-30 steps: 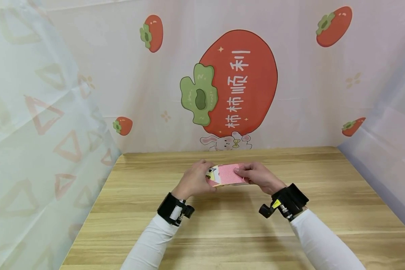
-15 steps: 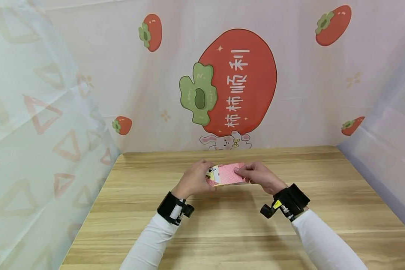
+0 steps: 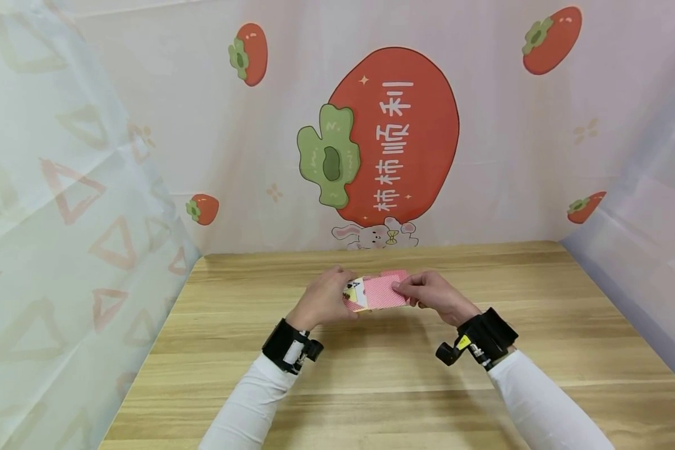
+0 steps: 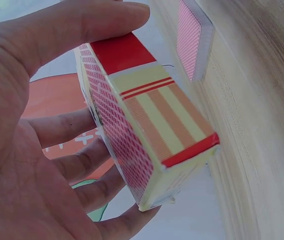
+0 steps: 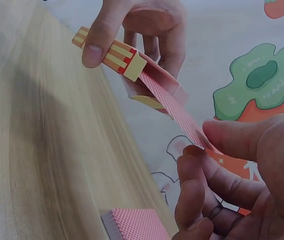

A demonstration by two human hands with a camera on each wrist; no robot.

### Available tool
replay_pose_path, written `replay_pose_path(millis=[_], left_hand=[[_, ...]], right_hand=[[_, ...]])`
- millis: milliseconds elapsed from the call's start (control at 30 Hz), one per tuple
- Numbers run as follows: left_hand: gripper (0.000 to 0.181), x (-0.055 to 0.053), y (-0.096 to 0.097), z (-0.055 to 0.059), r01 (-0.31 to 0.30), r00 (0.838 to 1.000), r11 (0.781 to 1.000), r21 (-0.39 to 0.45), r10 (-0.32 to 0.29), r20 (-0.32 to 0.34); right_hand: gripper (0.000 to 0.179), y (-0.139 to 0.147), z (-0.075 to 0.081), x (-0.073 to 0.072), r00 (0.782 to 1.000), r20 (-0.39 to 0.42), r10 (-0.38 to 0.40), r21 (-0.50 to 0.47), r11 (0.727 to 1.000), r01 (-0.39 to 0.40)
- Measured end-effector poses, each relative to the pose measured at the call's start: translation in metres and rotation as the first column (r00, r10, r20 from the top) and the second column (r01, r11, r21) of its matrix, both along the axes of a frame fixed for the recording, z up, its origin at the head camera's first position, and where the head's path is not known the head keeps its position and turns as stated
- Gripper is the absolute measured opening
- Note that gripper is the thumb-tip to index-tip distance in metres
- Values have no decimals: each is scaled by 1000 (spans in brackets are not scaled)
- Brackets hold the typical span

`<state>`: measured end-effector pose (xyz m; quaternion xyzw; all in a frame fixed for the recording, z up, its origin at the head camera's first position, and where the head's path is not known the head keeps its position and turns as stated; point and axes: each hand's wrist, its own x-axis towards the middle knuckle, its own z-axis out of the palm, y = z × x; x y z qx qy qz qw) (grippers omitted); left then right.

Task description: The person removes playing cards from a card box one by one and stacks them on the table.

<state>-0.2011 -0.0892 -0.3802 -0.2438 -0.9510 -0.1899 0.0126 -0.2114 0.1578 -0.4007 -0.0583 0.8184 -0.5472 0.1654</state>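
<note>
Over a wood-grain table [image 3: 371, 387], held cards [image 3: 381, 292], persimmon-print cloth [image 3: 495, 137] behind

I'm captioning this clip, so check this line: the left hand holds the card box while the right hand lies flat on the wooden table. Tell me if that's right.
Not quite: the right hand is not on the wooden table. The right wrist view shows it pinching a pink-patterned card that sticks out of the card box. The left hand does hold that box.
</note>
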Motion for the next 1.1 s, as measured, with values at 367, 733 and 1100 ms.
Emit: replay_pose_path(millis=[367, 733, 1100], left_hand=[[69, -2, 1, -2, 9, 1000, 999, -36, -9, -3], [69, -1, 4, -5, 26, 999, 999, -41, -25, 33], [70, 2, 7, -4, 44, 998, 998, -38, -43, 42]], right_hand=[[46, 0, 5, 0, 922, -387, -11, 203, 974, 97], [47, -15, 20, 4, 675, -548, 493, 553, 820, -150], [39, -20, 19, 5, 620, -509, 597, 651, 739, -177]])
